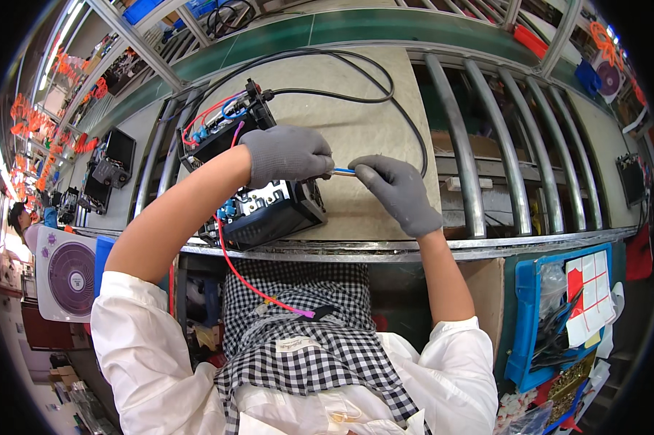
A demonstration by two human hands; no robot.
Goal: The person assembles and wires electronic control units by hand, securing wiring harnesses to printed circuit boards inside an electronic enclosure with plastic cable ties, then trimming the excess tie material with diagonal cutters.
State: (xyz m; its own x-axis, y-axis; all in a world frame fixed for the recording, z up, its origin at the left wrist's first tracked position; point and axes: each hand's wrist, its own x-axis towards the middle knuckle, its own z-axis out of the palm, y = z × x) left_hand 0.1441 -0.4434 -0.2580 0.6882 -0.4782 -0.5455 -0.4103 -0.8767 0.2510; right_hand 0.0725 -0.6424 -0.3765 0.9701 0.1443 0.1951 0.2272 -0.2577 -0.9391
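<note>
The left hand wears a grey knit glove and rests on top of an open black box full of wires and small blue parts. Its fingers are pressed together on the left end of a thin blue and white wire. The right hand, in the same kind of glove, pinches the right end of that wire between thumb and finger. So the little wire sits stretched between the two hands, just right of the box, above the tan mat on the table.

The box stands at the near edge of the table, close to the shiny metal rim. If the hands tug too hard, the box may slide toward that edge and tip off onto the lap. I think that is the biggest risk.

A hard tug may also pull the thin wire out of its place in the box, or snap it. The gloves are thick, so the wire could slip out of the pinch too.

A long red wire with a pink tip hangs from the box down over the black and white checked apron. A moving arm or knee may catch it and yank the box.

A thick black cable loops over the mat at the far side and joins the box. If it gets snagged, it may drag the box sideways.
</note>
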